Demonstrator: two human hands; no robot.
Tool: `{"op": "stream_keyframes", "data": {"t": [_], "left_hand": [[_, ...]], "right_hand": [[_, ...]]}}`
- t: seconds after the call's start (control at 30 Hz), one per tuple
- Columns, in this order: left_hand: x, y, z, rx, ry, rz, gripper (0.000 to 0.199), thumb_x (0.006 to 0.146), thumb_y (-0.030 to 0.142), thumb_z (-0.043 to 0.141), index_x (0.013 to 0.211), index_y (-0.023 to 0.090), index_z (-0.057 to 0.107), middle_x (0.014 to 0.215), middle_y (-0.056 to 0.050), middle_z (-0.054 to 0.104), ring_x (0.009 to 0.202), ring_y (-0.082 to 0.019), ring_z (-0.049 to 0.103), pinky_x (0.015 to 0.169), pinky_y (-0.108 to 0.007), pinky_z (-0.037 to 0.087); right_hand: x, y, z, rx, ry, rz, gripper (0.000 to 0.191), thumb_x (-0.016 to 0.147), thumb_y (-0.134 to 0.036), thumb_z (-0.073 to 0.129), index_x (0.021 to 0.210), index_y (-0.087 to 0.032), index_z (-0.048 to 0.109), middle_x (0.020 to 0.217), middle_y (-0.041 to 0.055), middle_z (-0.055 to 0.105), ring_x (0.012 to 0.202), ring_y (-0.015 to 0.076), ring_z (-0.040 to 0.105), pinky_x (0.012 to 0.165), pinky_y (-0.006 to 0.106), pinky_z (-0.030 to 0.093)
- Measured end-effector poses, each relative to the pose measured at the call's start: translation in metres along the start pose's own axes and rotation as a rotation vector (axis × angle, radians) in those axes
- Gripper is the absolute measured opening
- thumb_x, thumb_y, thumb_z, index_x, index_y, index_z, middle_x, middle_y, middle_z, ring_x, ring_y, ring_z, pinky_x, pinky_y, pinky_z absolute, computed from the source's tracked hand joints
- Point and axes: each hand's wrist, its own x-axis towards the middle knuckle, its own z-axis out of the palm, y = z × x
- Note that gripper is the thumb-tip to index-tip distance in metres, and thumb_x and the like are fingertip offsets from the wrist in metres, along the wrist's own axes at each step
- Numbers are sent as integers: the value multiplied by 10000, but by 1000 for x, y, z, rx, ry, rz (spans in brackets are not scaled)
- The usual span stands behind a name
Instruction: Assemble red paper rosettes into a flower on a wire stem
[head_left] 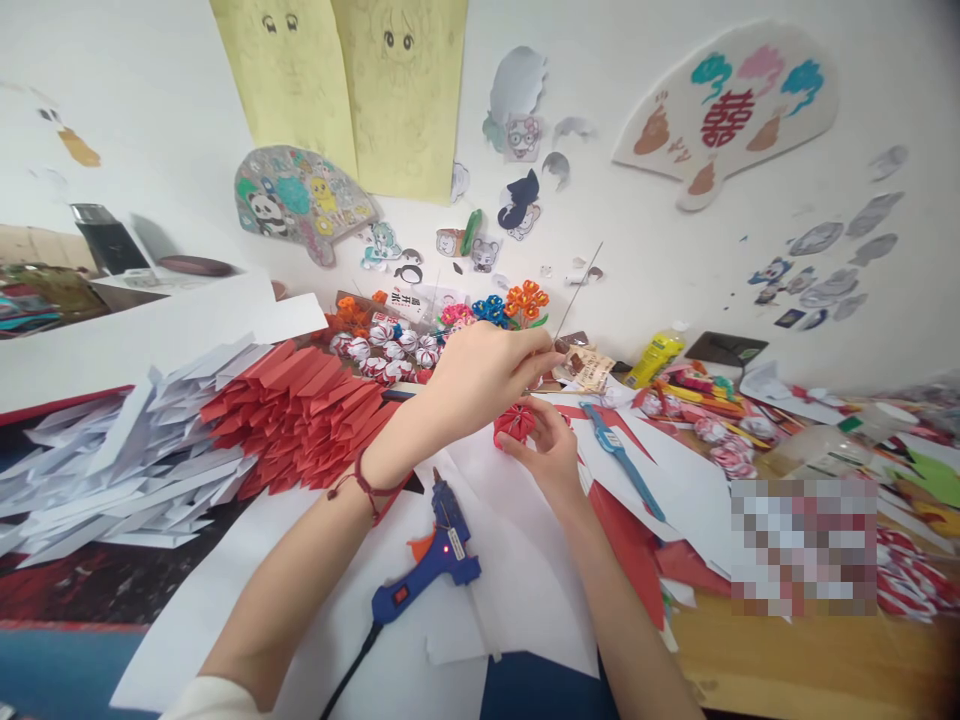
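Note:
My left hand [491, 375], with a dark red cord bracelet on its wrist, is pinched shut on a long thin needle [579, 290]. The needle slants up and to the right from my fingertips. Just below, my right hand [551, 447] curls around a red folded-paper ball [514, 424], its thumb and fingers against the sides. Part of the ball is hidden by my fingers. A blue hot glue gun [427, 555] lies on the white paper [540, 570] beneath my left forearm, its small light lit red.
At left lie piles of folded white strips [142, 450] and red strips [307, 415]. Red-and-white paper balls [390, 350] and flowers [527, 303] stand by the wall. A blue watch-like strap [622, 460], a yellow bottle [656, 357] and assorted craft scraps crowd the right side.

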Motion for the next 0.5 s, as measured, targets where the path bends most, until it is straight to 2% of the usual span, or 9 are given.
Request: {"op": "stream_keyframes", "data": {"t": [0.17,0.37,0.5], "left_hand": [[0,-2,2,11,-6,23,284,969,317,492,790,180,665,663,15,689,527,-98,518,568,-233,323],[0,-1,1,13,-13,-9,289,959,323,496,770,176,659,650,-1,674,518,-103,508,567,-231,335],[0,0,0,13,-9,-6,289,959,313,493,771,173,662,653,-5,671,527,-102,510,573,-228,340]], "right_hand": [[0,0,0,5,7,-5,470,711,-253,837,1131,-247,624,1160,60,670,1066,222,655,952,372,530],[-1,1,-1,-13,42,-6,515,707,-263,839,1173,-243,620,1226,80,659,1092,247,654,955,399,533],[-1,-1,0,-33,44,-12,476,713,-268,831,1148,-240,641,1163,71,687,1039,240,674,936,392,544]]}}
